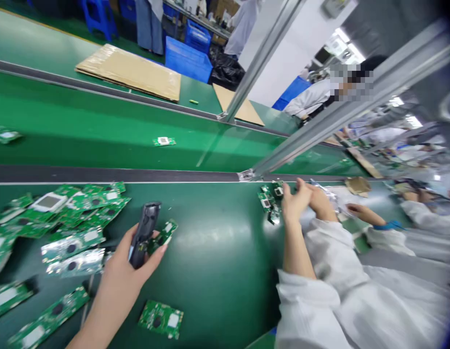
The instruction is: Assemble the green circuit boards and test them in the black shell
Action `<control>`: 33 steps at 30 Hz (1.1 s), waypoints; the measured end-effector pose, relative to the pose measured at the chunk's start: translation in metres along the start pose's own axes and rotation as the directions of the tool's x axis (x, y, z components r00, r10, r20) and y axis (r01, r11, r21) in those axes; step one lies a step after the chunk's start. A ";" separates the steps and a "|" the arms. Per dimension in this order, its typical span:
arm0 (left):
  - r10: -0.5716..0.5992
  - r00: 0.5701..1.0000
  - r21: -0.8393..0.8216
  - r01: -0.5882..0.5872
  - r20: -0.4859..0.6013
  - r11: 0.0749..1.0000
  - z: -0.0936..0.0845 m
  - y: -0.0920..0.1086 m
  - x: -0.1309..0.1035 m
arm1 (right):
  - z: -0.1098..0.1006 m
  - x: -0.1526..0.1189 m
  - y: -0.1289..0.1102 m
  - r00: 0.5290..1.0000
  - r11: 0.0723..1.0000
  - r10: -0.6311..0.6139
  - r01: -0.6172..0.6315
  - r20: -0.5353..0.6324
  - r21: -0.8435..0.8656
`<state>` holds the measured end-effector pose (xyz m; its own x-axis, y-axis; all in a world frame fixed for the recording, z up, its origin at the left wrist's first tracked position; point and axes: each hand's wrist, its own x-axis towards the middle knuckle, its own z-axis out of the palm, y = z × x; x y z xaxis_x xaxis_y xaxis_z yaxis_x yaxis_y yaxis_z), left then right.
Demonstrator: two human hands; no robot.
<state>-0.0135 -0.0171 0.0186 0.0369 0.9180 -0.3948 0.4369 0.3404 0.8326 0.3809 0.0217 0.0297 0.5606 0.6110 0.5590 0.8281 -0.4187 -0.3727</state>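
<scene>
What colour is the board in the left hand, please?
The board is mostly green, best seen in the head view.

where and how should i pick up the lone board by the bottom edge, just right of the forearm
I'd pinch the lone board by its opposite long edges, from above and its right: it lies flat with bare table there, while the left hand is up to its left. Edges also avoid the black spot and white patch.

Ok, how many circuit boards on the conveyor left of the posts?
2: a white-framed circuit board alone, and a cropped circuit board at the left picture edge; others may be hidden there.
</scene>
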 end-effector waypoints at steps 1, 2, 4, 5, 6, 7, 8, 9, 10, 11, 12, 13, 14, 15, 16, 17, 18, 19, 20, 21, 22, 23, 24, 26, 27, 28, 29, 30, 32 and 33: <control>-0.058 0.996 -0.143 0.066 0.063 0.988 0.000 0.004 -0.002 | -0.004 -0.017 -0.021 1.000 0.997 0.006 -0.005 -0.006 0.075; -0.090 0.988 -0.280 0.122 0.126 0.952 0.000 0.007 -0.003 | -0.009 -0.038 -0.043 1.000 0.989 -0.008 0.006 0.014 0.148; -0.112 0.964 -0.493 0.222 0.243 0.841 0.000 0.011 -0.005 | -0.019 -0.086 -0.090 0.939 0.846 -0.167 -0.021 0.301 0.533; -0.110 0.950 -0.559 0.263 0.292 0.786 0.000 0.012 -0.005 | -0.023 -0.109 -0.112 0.805 0.705 -0.321 -0.148 0.499 0.693; -0.107 0.937 -0.602 0.298 0.333 0.741 0.000 0.014 -0.006 | -0.026 -0.129 -0.132 0.661 0.597 -0.459 -0.266 0.594 0.757; -0.103 0.924 -0.627 0.328 0.367 0.707 -0.001 0.015 -0.007 | -0.028 -0.146 -0.147 0.595 0.525 -0.509 -0.358 0.622 0.772; -0.095 0.914 -0.641 0.347 0.393 0.684 -0.002 0.016 -0.007 | -0.029 -0.158 -0.158 0.555 0.473 -0.534 -0.429 0.638 0.769; -0.087 0.908 -0.648 0.357 0.409 0.673 -0.003 0.017 -0.008 | -0.029 -0.167 -0.166 0.550 0.441 -0.531 -0.471 0.645 0.764; -0.079 0.909 -0.652 0.352 0.410 0.672 -0.003 0.018 -0.009 | -0.029 -0.171 -0.170 0.570 0.419 -0.500 -0.499 0.652 0.758; -0.069 0.915 -0.656 0.336 0.398 0.676 -0.003 0.018 -0.010 | -0.028 -0.173 -0.172 0.599 0.404 -0.455 -0.521 0.659 0.752; -0.062 0.923 -0.659 0.318 0.381 0.681 -0.003 0.018 -0.011 | -0.027 -0.172 -0.172 0.625 0.390 -0.405 -0.542 0.667 0.744; -0.058 0.925 -0.661 0.310 0.374 0.683 -0.002 0.018 -0.011 | -0.026 -0.171 -0.171 0.645 0.375 -0.359 -0.563 0.675 0.737; -0.062 0.924 -0.660 0.316 0.378 0.682 -0.001 0.017 -0.012 | -0.026 -0.170 -0.171 0.657 0.357 -0.322 -0.583 0.682 0.730; -0.074 0.917 -0.655 0.334 0.391 0.677 0.000 0.016 -0.012 | -0.026 -0.169 -0.171 0.661 0.344 -0.304 -0.596 0.686 0.726; -0.091 0.906 -0.648 0.362 0.413 0.670 0.001 0.015 -0.013 | -0.027 -0.169 -0.171 0.658 0.346 -0.307 -0.596 0.687 0.725; -0.110 0.892 -0.636 0.395 0.439 0.663 0.003 0.015 -0.013 | -0.028 -0.170 -0.172 0.654 0.363 -0.329 -0.578 0.681 0.731; -0.126 0.878 -0.627 0.423 0.461 0.655 0.004 0.014 -0.014 | -0.029 -0.171 -0.173 0.653 0.397 -0.355 -0.543 0.669 0.740; -0.136 0.871 -0.624 0.440 0.473 0.646 0.005 0.014 -0.014 | -0.030 -0.172 -0.174 0.656 0.441 -0.380 -0.491 0.652 0.751; -0.142 0.864 -0.624 0.453 0.483 0.636 0.005 0.014 -0.014 | -0.031 -0.173 -0.175 0.663 0.484 -0.405 -0.429 0.630 0.763; -0.144 0.859 -0.626 0.464 0.492 0.627 0.006 0.015 -0.014 | -0.032 -0.173 -0.175 0.674 0.520 -0.428 -0.361 0.602 0.774; -0.142 0.856 -0.629 0.469 0.498 0.620 0.006 0.015 -0.014 | -0.032 -0.173 -0.176 0.685 0.546 -0.450 -0.296 0.573 0.783; -0.142 0.854 -0.630 0.473 0.501 0.616 0.007 0.015 -0.014 | -0.032 -0.173 -0.176 0.698 0.564 -0.466 -0.240 0.544 0.790; -0.144 0.853 -0.631 0.475 0.502 0.613 0.007 0.015 -0.014 | -0.032 -0.172 -0.176 0.710 0.575 -0.478 -0.192 0.517 0.795; -0.140 0.851 -0.630 0.476 0.506 0.614 0.007 0.014 -0.013 | -0.031 -0.171 -0.176 0.735 0.589 -0.482 -0.129 0.476 0.797; -0.134 0.853 -0.632 0.470 0.504 0.616 0.008 0.014 -0.013 | -0.030 -0.171 -0.176 0.743 0.596 -0.480 -0.114 0.466 0.795; -0.124 0.857 -0.636 0.461 0.501 0.619 0.008 0.013 -0.013 | -0.029 -0.171 -0.176 0.744 0.602 -0.479 -0.106 0.465 0.791; -0.112 0.862 -0.641 0.448 0.494 0.623 0.008 0.013 -0.013 | -0.029 -0.171 -0.176 0.744 0.608 -0.476 -0.106 0.469 0.787; -0.099 0.872 -0.649 0.428 0.479 0.629 0.009 0.012 -0.013 | -0.028 -0.171 -0.176 0.741 0.615 -0.472 -0.112 0.478 0.781; -0.078 0.894 -0.669 0.386 0.442 0.635 0.010 0.012 -0.013 | -0.026 -0.170 -0.176 0.733 0.625 -0.457 -0.139 0.504 0.768; -0.070 0.902 -0.677 0.370 0.426 0.636 0.011 0.012 -0.014 | -0.026 -0.170 -0.176 0.729 0.626 -0.449 -0.155 0.516 0.764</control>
<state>0.0012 -0.0277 0.0295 0.3857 0.7173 -0.5803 -0.3174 0.6937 0.6465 0.1397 -0.0256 0.0194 0.0398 0.9805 0.1925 0.4361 0.1562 -0.8862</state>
